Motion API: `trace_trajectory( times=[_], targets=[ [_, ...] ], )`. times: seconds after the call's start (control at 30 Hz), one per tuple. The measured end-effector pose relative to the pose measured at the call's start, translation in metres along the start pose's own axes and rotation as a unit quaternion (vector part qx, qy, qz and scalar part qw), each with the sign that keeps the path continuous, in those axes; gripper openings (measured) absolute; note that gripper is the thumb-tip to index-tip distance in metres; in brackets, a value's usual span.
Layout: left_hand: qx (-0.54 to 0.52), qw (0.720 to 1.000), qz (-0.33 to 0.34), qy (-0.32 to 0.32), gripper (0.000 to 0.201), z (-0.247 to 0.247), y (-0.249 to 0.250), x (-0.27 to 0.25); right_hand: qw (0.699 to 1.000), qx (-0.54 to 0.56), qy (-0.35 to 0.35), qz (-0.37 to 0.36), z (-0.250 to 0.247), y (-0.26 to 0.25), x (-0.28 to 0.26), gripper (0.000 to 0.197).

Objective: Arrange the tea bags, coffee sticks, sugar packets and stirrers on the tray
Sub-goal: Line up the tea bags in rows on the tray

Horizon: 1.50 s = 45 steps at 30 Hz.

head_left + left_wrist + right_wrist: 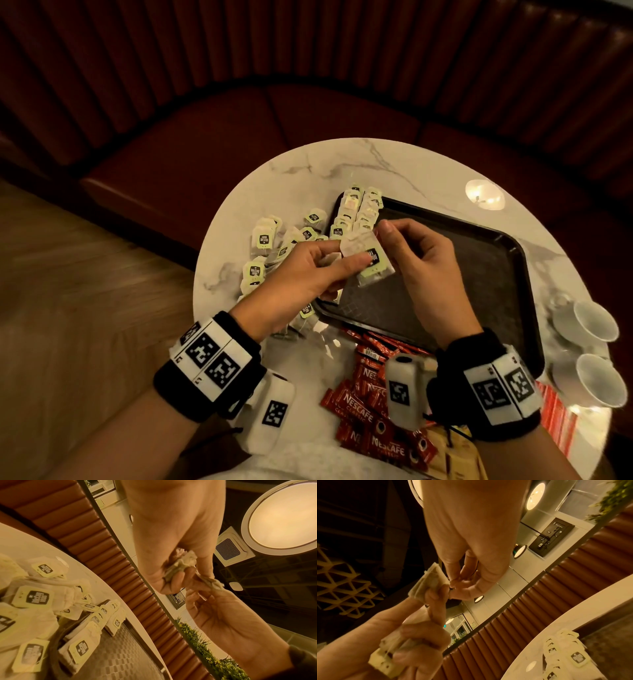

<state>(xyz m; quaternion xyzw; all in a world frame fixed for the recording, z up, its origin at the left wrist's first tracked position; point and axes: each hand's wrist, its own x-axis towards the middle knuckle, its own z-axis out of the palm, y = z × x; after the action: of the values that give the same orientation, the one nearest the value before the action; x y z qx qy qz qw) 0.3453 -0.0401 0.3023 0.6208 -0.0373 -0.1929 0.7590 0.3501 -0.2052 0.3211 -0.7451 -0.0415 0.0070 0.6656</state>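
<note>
both hands meet above the near-left part of the black plastic tray [479,274]. the left hand [301,274] grips a small bundle of pale paper tea bags with green tags [368,262], thumb on top and fingers curled beneath, while the right hand [424,267] pinches the top edge of one bag between thumb and fingertips, probably to peel it from the bundle so it can be laid down alone. just beyond the hands, two neat rows of tea bags [358,212] sit at the tray's far-left corner, which suggests the held bag goes next to them. a loose heap of tea bags [270,246] lies on the round white marble table [359,161] off the tray's left edge. red coffee sticks [363,407] lie near the tray's near edge, not yet arranged.
</note>
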Motion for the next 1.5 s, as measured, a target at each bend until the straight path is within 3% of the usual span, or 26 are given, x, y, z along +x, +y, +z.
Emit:
trace_trajectory(
  times=[0.23,0.67,0.87,1.03,1.2,1.33,1.5],
  targets=[
    [0.007,1.0,-0.007,0.011,0.033,0.001,0.004,0.0,1.0,0.0,-0.018,0.0,0.002,-0.001,-0.002,0.023],
    [0.053,0.995,-0.018,-0.083,0.033,0.0,0.005,-0.003,0.998,-0.015,-0.062,0.024,-0.003,-0.004,-0.001,0.025],
    [0.093,0.995,0.036,0.006,0.029,0.0,0.001,0.0,0.995,-0.042,-0.07,0.052,-0.007,0.01,-0.001,0.022],
    [0.109,0.99,0.08,0.039,0.032,0.001,0.005,0.001,0.991,0.065,-0.073,0.088,-0.008,0.013,-0.007,0.028],
    [0.085,0.983,0.123,0.105,0.016,-0.001,0.001,0.007,0.995,0.047,-0.059,0.069,-0.005,0.018,-0.012,0.026],
    [0.033,0.981,0.117,0.154,0.01,-0.003,-0.002,0.01,0.995,0.064,-0.048,0.062,-0.004,0.023,-0.012,0.022],
    [-0.014,0.987,0.084,0.135,0.02,-0.004,-0.007,0.014,0.995,0.048,-0.051,0.067,-0.003,0.03,-0.009,0.019]
  ],
)
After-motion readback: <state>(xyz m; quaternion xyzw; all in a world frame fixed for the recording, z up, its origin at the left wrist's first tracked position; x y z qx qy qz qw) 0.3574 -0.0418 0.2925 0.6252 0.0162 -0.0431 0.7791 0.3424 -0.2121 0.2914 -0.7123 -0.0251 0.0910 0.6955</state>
